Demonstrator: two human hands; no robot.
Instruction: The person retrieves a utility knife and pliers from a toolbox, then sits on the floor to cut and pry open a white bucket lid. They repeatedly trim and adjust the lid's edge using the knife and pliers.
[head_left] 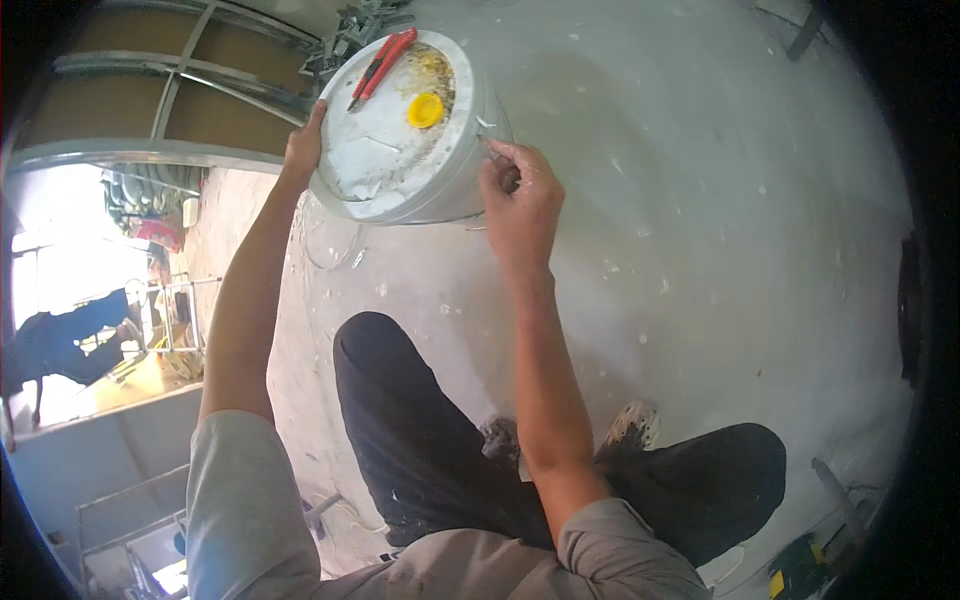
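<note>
A white bucket (440,210) with a lid (375,140) stands in front of me, its top tilted in my view. My left hand (305,148) grips the bucket's left side, thumb up along the rim and the other fingers largely hidden. At the right rim, the fingers of my right hand (525,190) are curled in a pinch beside a small torn white bit (486,123). What lies between those fingertips is too small to make out. On the lid rest a red utility knife (384,68) and a round yellow cap (426,111), among brownish-yellow stains.
Grey floor (700,230) with white specks surrounds my bent legs (420,430). Metal framing (180,75) runs along the upper left, with metal pieces (360,30) heaped behind the bucket. A black-and-yellow object (800,570) lies at the lower right.
</note>
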